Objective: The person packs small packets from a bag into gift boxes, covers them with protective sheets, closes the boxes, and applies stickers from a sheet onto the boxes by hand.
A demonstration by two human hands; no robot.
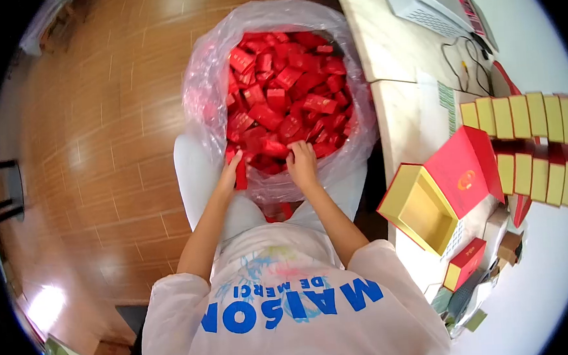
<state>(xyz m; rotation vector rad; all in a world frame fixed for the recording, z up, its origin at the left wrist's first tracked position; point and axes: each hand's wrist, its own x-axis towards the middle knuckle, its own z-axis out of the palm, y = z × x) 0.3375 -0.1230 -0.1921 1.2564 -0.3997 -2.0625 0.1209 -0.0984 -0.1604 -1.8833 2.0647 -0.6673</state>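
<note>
Here, in the head view, the left hand (230,166) has its fingers nearly closed on a red packet (241,175); the right hand (302,163) curls its fingers at the heap (286,99), grip unclear. From them, the plastic bag (201,85) lies at twelve o'clock, the open box (413,207) at three.

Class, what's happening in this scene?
A seated person works over a large translucent plastic bag filled with small shiny red packets. Their left hand holds one red packet; their right hand touches the pile. Beside them, a red and yellow box lies open on a pale table.
</note>
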